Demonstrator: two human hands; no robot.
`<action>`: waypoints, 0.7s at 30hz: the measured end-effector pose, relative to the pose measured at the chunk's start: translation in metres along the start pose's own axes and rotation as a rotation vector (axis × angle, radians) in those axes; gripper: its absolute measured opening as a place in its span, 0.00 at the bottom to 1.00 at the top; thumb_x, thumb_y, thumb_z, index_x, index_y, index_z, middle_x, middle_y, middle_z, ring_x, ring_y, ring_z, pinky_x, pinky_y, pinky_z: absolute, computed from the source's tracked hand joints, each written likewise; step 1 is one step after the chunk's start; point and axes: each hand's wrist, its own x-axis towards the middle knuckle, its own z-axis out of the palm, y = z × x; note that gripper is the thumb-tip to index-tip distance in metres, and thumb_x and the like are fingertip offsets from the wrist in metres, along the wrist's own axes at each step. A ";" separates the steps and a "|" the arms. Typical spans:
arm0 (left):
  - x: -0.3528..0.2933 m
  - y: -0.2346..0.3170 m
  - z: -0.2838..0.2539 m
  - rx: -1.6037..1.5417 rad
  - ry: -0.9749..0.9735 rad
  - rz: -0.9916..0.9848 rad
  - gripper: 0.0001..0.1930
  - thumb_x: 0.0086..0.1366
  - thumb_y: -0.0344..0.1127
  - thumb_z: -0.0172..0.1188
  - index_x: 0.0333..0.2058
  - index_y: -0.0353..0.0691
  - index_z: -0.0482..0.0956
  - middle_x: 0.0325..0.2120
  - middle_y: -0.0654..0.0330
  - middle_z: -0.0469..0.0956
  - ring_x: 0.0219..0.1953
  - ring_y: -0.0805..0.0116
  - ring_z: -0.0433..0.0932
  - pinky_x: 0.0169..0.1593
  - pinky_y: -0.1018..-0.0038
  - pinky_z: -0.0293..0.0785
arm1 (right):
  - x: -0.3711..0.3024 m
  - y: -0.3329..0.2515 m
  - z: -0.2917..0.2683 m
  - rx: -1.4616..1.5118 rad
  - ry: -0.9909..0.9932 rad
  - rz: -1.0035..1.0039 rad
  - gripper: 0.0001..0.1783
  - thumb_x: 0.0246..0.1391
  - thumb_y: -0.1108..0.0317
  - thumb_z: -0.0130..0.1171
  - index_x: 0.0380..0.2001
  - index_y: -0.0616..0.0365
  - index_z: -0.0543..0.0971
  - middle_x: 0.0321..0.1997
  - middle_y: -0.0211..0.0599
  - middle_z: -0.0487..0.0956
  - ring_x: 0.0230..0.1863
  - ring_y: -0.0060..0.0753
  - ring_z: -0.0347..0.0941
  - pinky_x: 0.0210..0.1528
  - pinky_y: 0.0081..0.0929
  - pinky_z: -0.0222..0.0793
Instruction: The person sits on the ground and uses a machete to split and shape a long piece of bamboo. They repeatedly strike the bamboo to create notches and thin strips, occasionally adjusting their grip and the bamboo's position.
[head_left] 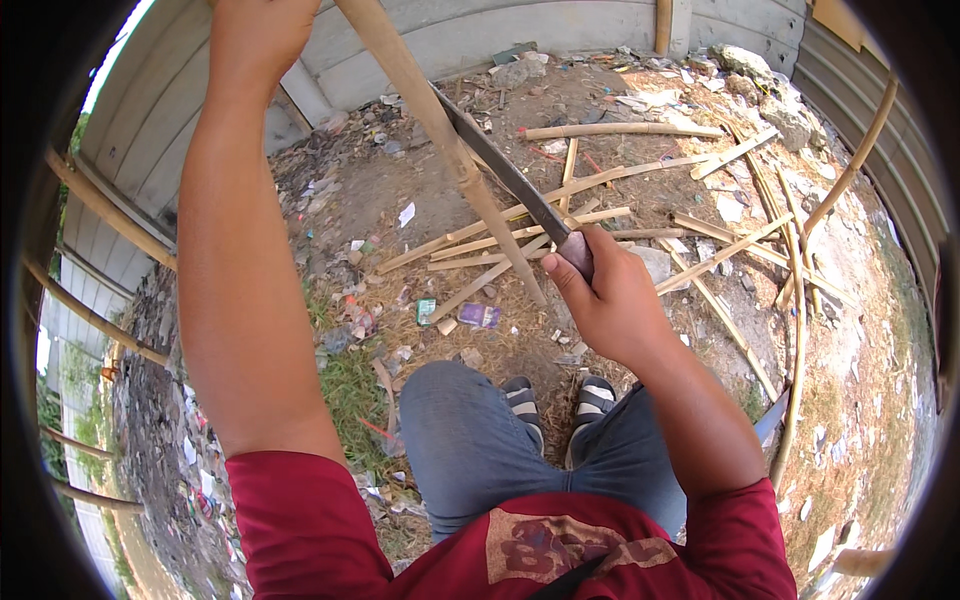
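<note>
My right hand (pixel 620 295) is wrapped round the handle of a machete (pixel 520 185). Its dark blade slants up and to the left, and the far end meets a bamboo pole (pixel 425 110), partly hidden by it. The pole tilts from the top edge down to the right, its thin lower end (pixel 535 290) pointing at the ground in front of my feet. My left arm reaches up, and my left hand (pixel 262 35) looks closed near the pole's upper part. The picture's top edge cuts off its fingers, so what they hold is hidden.
Several split bamboo strips (pixel 600 180) lie crossed on the littered ground ahead and to the right. A long bent pole (pixel 797 350) and a bluish blade (pixel 772 418) are at my right. More poles (pixel 110 215) stand left. A concrete wall (pixel 420 45), rubble (pixel 785 120) and a corrugated fence (pixel 865 110) enclose the area.
</note>
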 end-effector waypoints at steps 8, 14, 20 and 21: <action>-0.003 0.015 0.008 0.050 -0.018 -0.068 0.13 0.66 0.35 0.62 0.48 0.40 0.82 0.47 0.53 0.81 0.52 0.60 0.77 0.59 0.65 0.72 | 0.020 -0.021 -0.010 -0.026 0.078 -0.107 0.19 0.63 0.58 0.58 0.34 0.66 0.69 0.23 0.58 0.77 0.28 0.65 0.76 0.30 0.51 0.68; -0.007 0.024 0.003 0.026 -0.014 -0.138 0.13 0.66 0.35 0.62 0.48 0.40 0.81 0.49 0.53 0.80 0.54 0.60 0.76 0.61 0.63 0.70 | 0.008 0.010 0.006 -0.102 -0.074 0.039 0.20 0.62 0.57 0.58 0.33 0.67 0.69 0.26 0.60 0.78 0.31 0.65 0.77 0.32 0.51 0.70; -0.011 0.027 0.004 0.009 0.018 -0.160 0.13 0.66 0.35 0.62 0.48 0.40 0.82 0.48 0.54 0.81 0.54 0.60 0.76 0.61 0.64 0.70 | 0.011 -0.019 -0.026 0.039 0.115 0.013 0.21 0.61 0.56 0.60 0.30 0.67 0.69 0.23 0.57 0.77 0.28 0.64 0.76 0.30 0.49 0.67; -0.010 0.025 0.007 0.015 0.039 -0.179 0.13 0.66 0.35 0.62 0.47 0.40 0.82 0.48 0.54 0.81 0.53 0.60 0.76 0.60 0.64 0.70 | 0.011 -0.024 -0.028 0.082 0.174 0.004 0.21 0.61 0.56 0.60 0.30 0.67 0.69 0.23 0.57 0.77 0.28 0.64 0.76 0.29 0.49 0.67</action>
